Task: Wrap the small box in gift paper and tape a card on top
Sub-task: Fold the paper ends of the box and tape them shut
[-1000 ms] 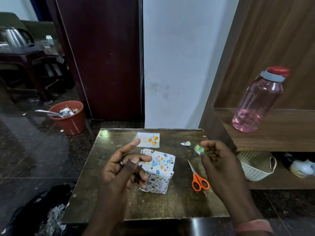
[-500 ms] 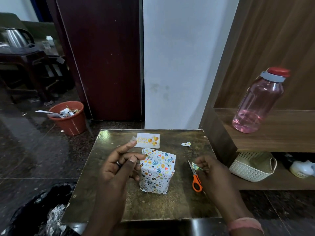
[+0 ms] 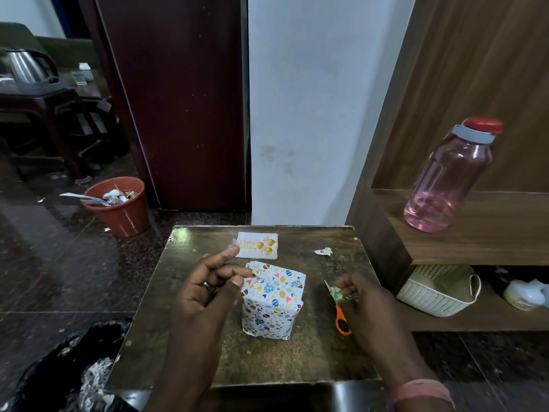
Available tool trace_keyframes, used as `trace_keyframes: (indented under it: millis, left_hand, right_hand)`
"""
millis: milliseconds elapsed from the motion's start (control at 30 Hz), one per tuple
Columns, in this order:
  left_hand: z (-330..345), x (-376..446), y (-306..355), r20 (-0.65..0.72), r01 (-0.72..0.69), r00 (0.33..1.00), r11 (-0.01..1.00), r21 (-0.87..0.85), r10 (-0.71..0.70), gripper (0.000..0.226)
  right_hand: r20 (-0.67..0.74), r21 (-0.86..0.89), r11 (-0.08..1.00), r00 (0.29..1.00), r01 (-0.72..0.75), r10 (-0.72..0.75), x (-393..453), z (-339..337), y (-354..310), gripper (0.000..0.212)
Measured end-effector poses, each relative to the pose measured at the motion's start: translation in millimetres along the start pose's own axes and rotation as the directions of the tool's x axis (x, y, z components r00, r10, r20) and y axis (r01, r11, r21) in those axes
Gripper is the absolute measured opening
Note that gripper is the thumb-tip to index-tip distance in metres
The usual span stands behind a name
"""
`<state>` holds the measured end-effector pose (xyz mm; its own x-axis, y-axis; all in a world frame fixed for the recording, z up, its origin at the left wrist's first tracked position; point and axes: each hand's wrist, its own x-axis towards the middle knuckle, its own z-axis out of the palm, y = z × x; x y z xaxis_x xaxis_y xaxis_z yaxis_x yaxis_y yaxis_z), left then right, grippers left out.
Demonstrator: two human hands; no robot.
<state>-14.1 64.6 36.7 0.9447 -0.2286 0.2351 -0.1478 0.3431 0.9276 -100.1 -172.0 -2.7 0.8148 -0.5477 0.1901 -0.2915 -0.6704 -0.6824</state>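
Note:
The small box (image 3: 271, 301), wrapped in white gift paper printed with colourful eggs and hearts, stands upright in the middle of the small brown table (image 3: 267, 361). A white "Happy Birthday" card (image 3: 260, 245) lies flat behind it. My left hand (image 3: 208, 288) hovers at the box's left top corner, index finger stretched toward the card with a short strip of clear tape (image 3: 234, 242) stuck to its tip. My right hand (image 3: 367, 304) is right of the box and pinches a small tape roll (image 3: 338, 294) just above the orange-handled scissors (image 3: 341, 321).
A paper scrap (image 3: 323, 251) lies at the table's back right. To the right, a wooden shelf carries a pink bottle (image 3: 448, 179), with a white basket (image 3: 439, 289) below. A red bin (image 3: 118, 206) stands on the floor at left, and a black bag (image 3: 71, 370) lies nearer.
My right hand has come down with the tape roll from above the table's right edge to just over the scissors. My left hand has stayed by the box's corner.

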Motion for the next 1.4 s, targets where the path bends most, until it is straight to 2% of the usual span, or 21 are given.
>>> trace_keyframes:
  millis: [100, 267, 433, 567, 667, 733, 933, 1067, 1133, 1300, 1400]
  left_hand:
    - [0.9, 0.0, -0.4, -0.003, 0.003, 1.0, 1.0, -0.005, -0.003, 0.041]
    - [1.9, -1.0, -0.1, -0.012, -0.005, 1.0, 1.0, 0.021, 0.005, 0.039]
    - [3.4, -3.3, 2.8, -0.035, -0.008, 0.999, 0.999, 0.044, 0.01, 0.038]
    - [4.0, -5.8, 7.2, -0.034, -0.015, 0.999, 0.999, 0.038, 0.017, 0.032]
    - [5.5, -7.9, 10.7, -0.033, -0.023, 0.999, 0.999, 0.037, 0.025, 0.022]
    - [7.1, -8.7, 13.5, -0.015, -0.039, 0.999, 0.999, 0.036, 0.04, 0.016]
    - [8.5, -12.6, 19.6, 0.078, -0.103, 0.992, 0.99, 0.093, 0.096, 0.018]
    - [4.4, -11.6, 15.8, 0.098, -0.099, 0.991, 0.989, 0.108, 0.088, 0.014]
    - [3.3, -11.4, 13.9, 0.098, -0.105, 0.991, 0.985, 0.135, 0.093, 0.019]
    - [1.9, -9.8, 11.6, 0.097, -0.085, 0.993, 0.984, 0.154, 0.07, 0.02]
    - [-0.3, -8.0, 9.2, 0.084, -0.061, 0.995, 0.991, 0.122, 0.051, 0.032]
  right_hand:
    - [0.013, -0.025, 1.0, 1.0, 0.003, -0.003, 0.0, 2.7, -0.5, 0.043]
    - [-0.004, 0.016, 1.0, 1.0, -0.005, 0.005, 0.5, 3.5, -7.5, 0.026]
    - [-0.105, 0.273, 0.962, 0.995, 0.027, 0.002, -2.1, -7.2, -41.1, 0.01]
    - [-0.115, 0.482, 0.87, 0.992, 0.104, -0.055, -11.5, -16.8, -83.7, 0.009]
    - [-0.077, 0.57, 0.81, 0.991, 0.137, -0.114, -19.5, -18.3, -112.1, 0.008]
    - [-0.034, 0.589, 0.798, 0.991, 0.126, -0.131, -23.3, -12.7, -122.7, 0.009]
    - [0.015, 0.557, 0.823, 0.99, 0.107, -0.139, -30.1, 0.8, -130.3, 0.021]
    - [0.045, 0.603, 0.793, 0.989, 0.086, -0.141, -29.3, -4.5, -132.4, 0.009]
    - [0.055, 0.619, 0.781, 0.987, 0.084, -0.15, -28.8, -7.5, -132.9, 0.004]
    - [0.082, 0.619, 0.781, 0.983, 0.08, -0.166, -29.7, -10.3, -132.6, 0.006]
    - [0.067, 0.613, 0.785, 0.984, 0.091, -0.167, -30.4, -10.7, -132.2, 0.007]
